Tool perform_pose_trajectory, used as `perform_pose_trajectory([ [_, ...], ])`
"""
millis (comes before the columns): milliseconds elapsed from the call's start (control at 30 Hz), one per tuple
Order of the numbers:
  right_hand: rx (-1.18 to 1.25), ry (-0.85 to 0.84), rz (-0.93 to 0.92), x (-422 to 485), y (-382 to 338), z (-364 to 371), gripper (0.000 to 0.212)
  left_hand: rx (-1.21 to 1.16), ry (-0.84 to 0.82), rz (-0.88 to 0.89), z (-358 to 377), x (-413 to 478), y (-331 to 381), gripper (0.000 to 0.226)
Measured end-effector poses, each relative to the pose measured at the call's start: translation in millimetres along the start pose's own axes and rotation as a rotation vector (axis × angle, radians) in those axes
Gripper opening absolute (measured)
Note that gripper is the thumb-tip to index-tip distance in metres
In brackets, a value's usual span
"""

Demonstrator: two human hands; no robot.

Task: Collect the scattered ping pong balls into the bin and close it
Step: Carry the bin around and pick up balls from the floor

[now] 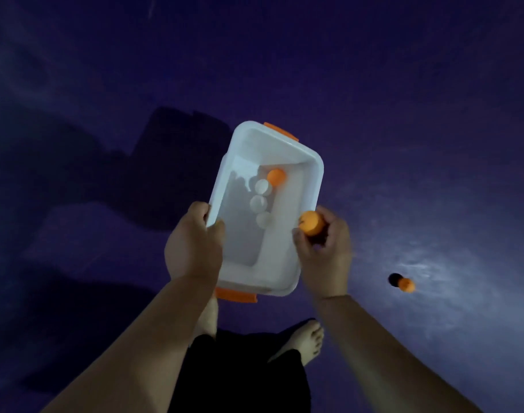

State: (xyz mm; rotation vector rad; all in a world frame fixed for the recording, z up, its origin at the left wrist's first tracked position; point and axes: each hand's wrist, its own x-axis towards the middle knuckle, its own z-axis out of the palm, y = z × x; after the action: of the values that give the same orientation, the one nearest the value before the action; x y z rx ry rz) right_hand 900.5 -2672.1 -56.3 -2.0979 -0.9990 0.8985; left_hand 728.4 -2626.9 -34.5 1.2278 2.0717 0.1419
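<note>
Fingers of right hand [324,251] pinch orange ball [311,223] just over bin [307,186] rim, R side. Left hand [193,245] grips bin's L wall, thumb inside. Bin held above floor [403,129], open: 3 white balls [258,203] + 1 orange inside. Dim, blurry. Another orange ball [406,285] on floor, well apart.

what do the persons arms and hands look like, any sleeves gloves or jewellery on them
Both forearms are bare to the bottom of the frame, with no sleeves showing. The left hand and the right hand wear no gloves, and no rings show. A thin dark line crosses the right wrist; it may be a thread band or only a crease, too blurred to tell. No watch shows.
</note>
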Motion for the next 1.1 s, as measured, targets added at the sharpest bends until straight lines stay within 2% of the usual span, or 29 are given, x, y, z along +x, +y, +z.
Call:
perform_pose_trajectory([
  [100,-0.027,-0.077,-0.051,-8,1,-52,0.049,0.002,-0.047,0.08,9,-31,49,0.006],
  [167,-0.038,-0.032,-0.031,-8,11,-89,0.045,0.032,-0.083,0.103,17,-51,79,0.008],
  [233,-0.045,0.058,0.057,-7,27,-130,0.039,0.048,-0.102,0.135,29,-70,105,0.003],
  [367,-0.245,0.187,0.21,-11,79,-203,0.019,0.07,-0.127,0.185,59,-97,133,0.017],
  [467,-0.405,0.187,0.363,-14,128,-246,0.01,0.097,-0.135,0.188,87,-110,147,0.024],
  [533,-0.466,0.114,0.463,-11,157,-261,0.01,0.122,-0.119,0.202,107,-112,154,0.025],
  [633,-0.458,0.041,0.598,-2,198,-263,0.015,0.144,-0.102,0.252,139,-110,164,0.023],
  [767,-0.468,-0.162,0.693,19,248,-238,0.043,0.186,-0.114,0.313,187,-93,170,0.023],
  [867,-0.468,-0.204,0.708,37,279,-213,0.056,0.187,-0.127,0.357,218,-76,171,0.022],
  [967,-0.466,-0.176,0.724,53,305,-188,0.055,0.181,-0.139,0.393,239,-61,170,0.022],
  [1100,-0.449,-0.108,0.851,70,325,-167,0.039,0.192,-0.16,0.427,254,-45,172,0.02],
])
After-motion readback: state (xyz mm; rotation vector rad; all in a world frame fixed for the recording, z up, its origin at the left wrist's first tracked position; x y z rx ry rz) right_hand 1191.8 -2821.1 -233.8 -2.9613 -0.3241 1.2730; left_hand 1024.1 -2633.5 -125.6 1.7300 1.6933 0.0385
